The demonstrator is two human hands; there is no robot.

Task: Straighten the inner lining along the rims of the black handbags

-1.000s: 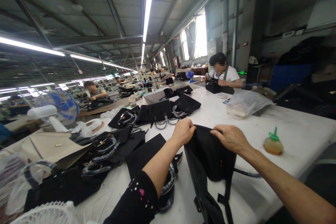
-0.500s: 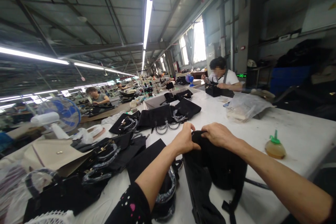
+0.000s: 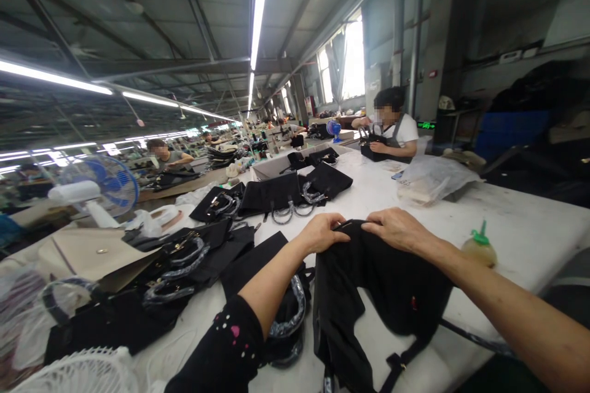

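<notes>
A black fabric bag (image 3: 391, 282) hangs from both hands over the near part of the white table, its lower part spread to either side and a strap dangling at the bottom. My left hand (image 3: 322, 233) pinches the bag's upper edge from the left. A short way along the same edge, my right hand (image 3: 391, 228) grips it with thumb and fingers. Inside the spread fabric a small red spot shows. Left of the bag, a black bag with plastic-wrapped handles (image 3: 290, 319) lies partly behind my left forearm.
More black bags (image 3: 271, 193) cover the table's left and middle, with a beige bag piece (image 3: 92, 255) among them. A green-capped bottle (image 3: 479, 249) and a clear plastic bag (image 3: 436, 181) stand on the right. Across the table sits a co-worker (image 3: 391, 129). Fans (image 3: 108, 187) stand at left.
The bag's right side has swung outward to the right, opening a wider gap between its two sides. Both hands keep their hold on the upper edge, now slightly farther apart.
</notes>
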